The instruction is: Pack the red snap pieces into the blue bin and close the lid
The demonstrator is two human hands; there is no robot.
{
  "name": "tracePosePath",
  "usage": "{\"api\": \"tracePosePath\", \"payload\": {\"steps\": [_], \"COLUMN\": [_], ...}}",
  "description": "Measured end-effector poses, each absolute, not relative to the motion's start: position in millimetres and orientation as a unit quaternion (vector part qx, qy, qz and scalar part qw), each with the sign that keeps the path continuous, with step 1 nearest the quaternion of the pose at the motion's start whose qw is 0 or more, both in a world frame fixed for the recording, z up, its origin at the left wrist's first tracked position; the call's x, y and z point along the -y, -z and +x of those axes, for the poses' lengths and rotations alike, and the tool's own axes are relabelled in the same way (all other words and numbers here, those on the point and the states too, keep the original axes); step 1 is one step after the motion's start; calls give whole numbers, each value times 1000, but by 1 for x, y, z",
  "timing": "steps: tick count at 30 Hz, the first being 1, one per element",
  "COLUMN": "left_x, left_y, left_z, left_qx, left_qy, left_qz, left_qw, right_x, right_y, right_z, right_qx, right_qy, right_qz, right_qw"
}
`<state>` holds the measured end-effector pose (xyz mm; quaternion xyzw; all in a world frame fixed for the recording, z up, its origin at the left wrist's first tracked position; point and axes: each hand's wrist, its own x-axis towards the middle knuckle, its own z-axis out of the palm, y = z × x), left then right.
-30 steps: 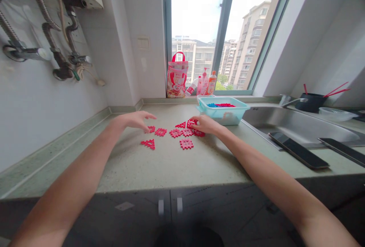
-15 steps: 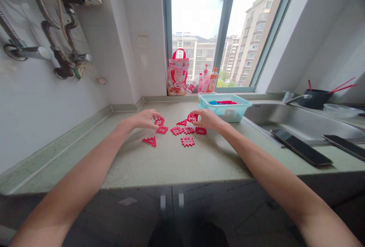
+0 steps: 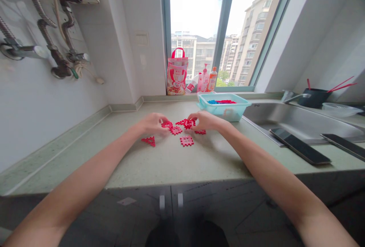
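My left hand (image 3: 154, 124) pinches a red notched square building tile (image 3: 167, 124) over the counter. Across from it, my right hand (image 3: 204, 120) has its fingers closed on another red square tile (image 3: 189, 124), tilted up. Between the hands, a flat red square tile (image 3: 176, 130) lies close to the left hand's tile. Under my right hand a further red tile (image 3: 200, 132) is partly covered. Nearer me lies one square tile (image 3: 186, 141) with a window-like centre. A red triangular tile (image 3: 149, 141) rests left, below my left hand; another triangle (image 3: 180, 122) shows behind the middle.
A turquoise tub (image 3: 228, 111) of blue and red pieces stands behind my right hand. To the right are a steel sink (image 3: 265, 116) and two dark phone-like slabs, one (image 3: 299, 146) at the sink's edge. A bag (image 3: 177, 76) and bottles (image 3: 204, 81) line the windowsill.
My left hand has moved right with its square tile, towards the middle. My right hand has shifted slightly left and down with its tile, bringing the two held tiles closer together.
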<state>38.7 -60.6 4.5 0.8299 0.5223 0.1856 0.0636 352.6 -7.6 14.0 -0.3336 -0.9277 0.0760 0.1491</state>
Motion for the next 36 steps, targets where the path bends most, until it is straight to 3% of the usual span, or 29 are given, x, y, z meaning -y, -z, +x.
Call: {"api": "tracePosePath", "payload": {"steps": [3, 8, 11, 19, 25, 32, 36], "left_x": [64, 65, 65, 73, 70, 62, 66], "left_y": [-3, 5, 7, 1, 5, 10, 1], "left_z": [60, 76, 77, 80, 77, 64, 60], "left_qx": [-525, -537, -553, -531, -497, -520, -523], "left_qy": [-207, -177, -181, -162, -167, -176, -248], "left_qz": [824, 822, 808, 825, 845, 831, 813], "left_qw": [54, 70, 99, 105, 107, 94, 63], "right_x": [10, 11, 13, 18, 47, 64, 61], "right_y": [-28, -29, -24, -29, -35, -22, -19], "right_z": [365, 372, 368, 366, 349, 329, 329], "right_qx": [910, 891, 880, 888, 921, 941, 941], "right_qy": [-47, -67, -85, -93, -210, -157, -159], "right_qz": [-375, -449, -467, -449, -325, -299, -299], "right_qw": [172, 18, -28, 10, 50, 25, 32]}}
